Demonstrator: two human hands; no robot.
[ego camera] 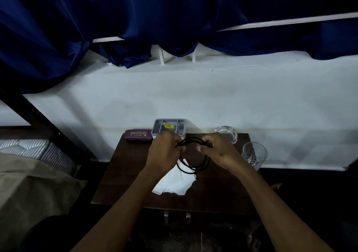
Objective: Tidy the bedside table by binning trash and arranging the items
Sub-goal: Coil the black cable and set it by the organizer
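On the dark wooden table (120, 184), the containers sit along the far edge and the right side. A grey box (169, 127) leans against the wall at the middle of the far edge, its open side facing the camera; a yellow label shows inside it, and what else it holds cannot be told. Just left of it, at the far left corner, lies a shut maroon case (138, 134) printed "PRINCE OPTICALS". At the far right corner stands a low clear glass dish (226, 132), and nearer along the right edge an upright clear tumbler (254, 155); no contents can be made out in either of them.

Both hands are raised over the far half of the table, in front of the box. The left hand (164, 149) has its fingers curled tight around one side of a coiled black cable (195, 164), and the right hand (217, 148) pinches the other side of the coil with curled fingers. The 2 hands are close together, with the top of the coil stretched between them and several loops hanging below, above the table's middle.

Under the loops, a crumpled white tissue (174, 184) lies on the table from its middle toward the near edge, partly covered by the left forearm.
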